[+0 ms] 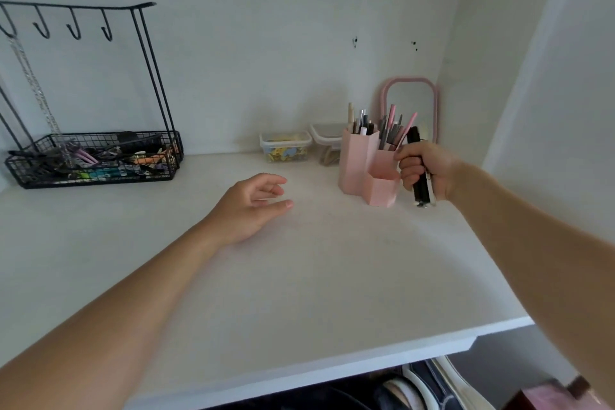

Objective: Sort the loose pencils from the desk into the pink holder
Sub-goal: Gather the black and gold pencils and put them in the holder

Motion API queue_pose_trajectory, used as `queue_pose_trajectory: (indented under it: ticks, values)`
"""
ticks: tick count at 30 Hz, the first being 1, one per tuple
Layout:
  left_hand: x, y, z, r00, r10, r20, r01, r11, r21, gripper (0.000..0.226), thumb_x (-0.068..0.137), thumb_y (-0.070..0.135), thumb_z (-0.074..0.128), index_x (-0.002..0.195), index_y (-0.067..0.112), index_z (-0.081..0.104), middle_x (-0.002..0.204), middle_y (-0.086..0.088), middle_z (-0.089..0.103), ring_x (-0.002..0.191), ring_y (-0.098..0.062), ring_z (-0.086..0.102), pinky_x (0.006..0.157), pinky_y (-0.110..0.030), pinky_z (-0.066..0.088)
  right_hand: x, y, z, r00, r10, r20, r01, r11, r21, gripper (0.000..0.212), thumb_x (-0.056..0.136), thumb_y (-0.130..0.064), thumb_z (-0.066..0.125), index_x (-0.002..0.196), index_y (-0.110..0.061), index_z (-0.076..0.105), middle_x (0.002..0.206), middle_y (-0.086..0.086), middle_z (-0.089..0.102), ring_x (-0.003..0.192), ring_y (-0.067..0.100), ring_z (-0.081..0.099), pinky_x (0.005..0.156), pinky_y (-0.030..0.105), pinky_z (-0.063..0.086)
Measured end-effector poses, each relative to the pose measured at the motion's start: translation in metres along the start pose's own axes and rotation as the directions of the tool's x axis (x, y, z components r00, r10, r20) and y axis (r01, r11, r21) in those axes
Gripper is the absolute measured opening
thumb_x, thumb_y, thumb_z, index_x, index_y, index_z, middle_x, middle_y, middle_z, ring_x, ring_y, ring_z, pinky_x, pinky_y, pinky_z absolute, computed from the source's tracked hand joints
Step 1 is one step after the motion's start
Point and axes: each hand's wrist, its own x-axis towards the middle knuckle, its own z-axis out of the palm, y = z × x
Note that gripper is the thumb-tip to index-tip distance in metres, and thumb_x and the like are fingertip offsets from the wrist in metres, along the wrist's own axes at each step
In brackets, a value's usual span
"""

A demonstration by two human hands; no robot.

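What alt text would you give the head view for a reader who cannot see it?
The right hand grips a bundle of dark pens beside the pink holder, which already holds pencils, on a white desk. The left hand hovers open over the desk; a black wire basket stands far left.

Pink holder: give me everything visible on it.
The pink holder looks like matte plastic: three joined hexagonal cups of stepped heights. It stands upright on the white desk near the back right corner. The two taller cups hold pens and pencils; the lowest front cup looks empty. The right hand is at its right side.
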Motion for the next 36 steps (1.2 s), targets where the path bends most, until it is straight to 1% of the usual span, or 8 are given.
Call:
queue_pose_trajectory:
  ticks: [7,11,14,17,20,26,31,36]
  values:
    - [0.000,0.004,0.002,1.000,0.013,-0.025,-0.015,0.996,-0.091,0.094,0.074,0.055,0.082,0.152,0.035,0.033,0.144,0.013,0.050,0.131,-0.003,0.050,0.093,-0.017,0.045,-0.015,0.027,0.063,0.988,0.005,0.155,0.009,0.996,-0.094,0.028,0.089,-0.001,0.049,0.069,-0.020,0.042,0.046,-0.007,0.027,0.034,0.007,0.024,0.036,0.016,0.024]
    - [-0.004,0.006,0.000,0.992,0.038,-0.118,-0.055,0.988,-0.143,0.058,0.090,0.037,0.074,0.138,0.032,0.043,0.126,0.016,0.062,0.113,0.002,0.061,0.090,-0.023,0.048,-0.030,0.054,0.116,0.968,-0.007,0.252,0.026,0.997,-0.072,0.028,0.090,0.001,0.046,0.071,-0.020,0.045,0.048,-0.007,0.027,0.036,0.007,0.024,0.036,0.016,0.023]
    - [-0.004,0.005,-0.005,0.978,0.011,-0.207,-0.054,0.978,-0.203,0.042,0.094,0.025,0.070,0.129,0.029,0.049,0.119,0.010,0.066,0.106,-0.004,0.065,0.088,-0.027,0.050,-0.035,0.049,0.141,0.988,-0.143,0.059,0.137,0.986,0.099,0.015,0.089,-0.001,0.052,0.082,-0.015,0.051,0.046,-0.004,0.032,0.035,0.010,0.027,0.036,0.018,0.029]
    - [-0.002,0.005,-0.007,0.987,-0.008,-0.161,-0.028,0.975,-0.219,0.044,0.091,0.035,0.073,0.128,0.034,0.049,0.123,0.008,0.066,0.112,-0.010,0.064,0.093,-0.033,0.053,-0.049,0.017,0.152,0.902,-0.369,-0.223,0.424,0.852,0.306,0.017,0.086,-0.004,0.060,0.080,-0.012,0.046,0.048,0.000,0.031,0.038,0.015,0.027,0.042,0.023,0.031]
    - [-0.001,0.007,-0.008,0.987,-0.060,-0.152,0.017,0.962,-0.271,0.045,0.080,0.064,0.068,0.117,0.043,0.052,0.120,0.011,0.068,0.111,-0.010,0.065,0.096,-0.036,0.051,-0.065,0.004,0.177,0.819,-0.547,-0.177,0.570,0.732,0.373,0.026,0.088,-0.017,0.069,0.082,-0.011,0.044,0.052,0.002,0.031,0.043,0.018,0.027,0.045,0.027,0.032]
    - [-0.007,0.013,-0.006,0.983,-0.020,-0.183,-0.025,0.971,-0.238,0.059,0.083,0.072,0.056,0.126,0.032,0.055,0.121,0.014,0.068,0.110,0.000,0.064,0.091,-0.028,0.048,-0.058,0.059,0.201,0.675,-0.738,-0.024,0.736,0.675,-0.061,0.040,0.091,-0.018,0.068,0.064,0.007,0.054,0.050,0.018,0.057,0.045,0.029,0.060,0.052,0.036,0.055]
    - [-0.005,0.010,-0.009,0.981,-0.021,-0.194,-0.027,0.970,-0.240,0.051,0.083,0.069,0.057,0.119,0.033,0.057,0.120,0.005,0.069,0.112,-0.010,0.066,0.099,-0.038,0.052,-0.048,0.065,0.200,0.680,-0.733,0.036,0.721,0.658,-0.219,0.017,0.075,-0.012,0.076,0.086,-0.006,0.063,0.074,0.020,0.070,0.069,0.033,0.070,0.069,0.045,0.061]
    - [-0.006,0.010,-0.009,0.979,-0.051,-0.198,0.004,0.973,-0.232,0.046,0.089,0.057,0.061,0.125,0.029,0.055,0.117,0.009,0.069,0.108,-0.006,0.066,0.094,-0.033,0.052,-0.053,0.073,0.197,0.625,-0.780,-0.019,0.761,0.615,-0.207,0.044,0.074,-0.004,0.074,0.110,-0.018,0.054,0.081,0.018,0.070,0.068,0.026,0.069,0.064,0.035,0.059]
